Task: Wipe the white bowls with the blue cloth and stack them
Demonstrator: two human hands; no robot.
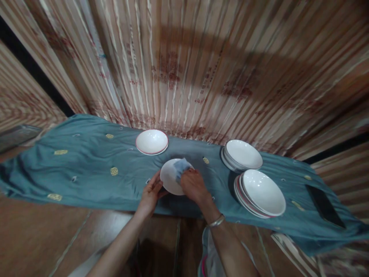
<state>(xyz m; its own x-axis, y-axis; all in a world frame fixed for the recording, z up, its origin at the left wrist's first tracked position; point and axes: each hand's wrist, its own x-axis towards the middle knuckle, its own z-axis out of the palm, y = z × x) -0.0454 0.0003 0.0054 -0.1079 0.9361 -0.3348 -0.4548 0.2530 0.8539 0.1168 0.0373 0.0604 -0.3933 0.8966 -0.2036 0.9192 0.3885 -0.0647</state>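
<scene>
The left hand [151, 192] grips a shallow, round white bowl [168, 176] between both hands; the right hand [194, 186] presses a pale-blue cloth [182, 167] inside. Keep the bowl steady and wipe in even circles.

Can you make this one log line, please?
left hand: holds white bowl by rim | right hand: holds blue cloth inside it | right side: bowl stacks

Setting: apparently a room in a home. Evidence: table draped in teal printed cloth [92, 161]; floral-print curtain [184, 69] behind the table; tiled floor [34, 234] below it; white bowls [168, 177] on it.
</scene>
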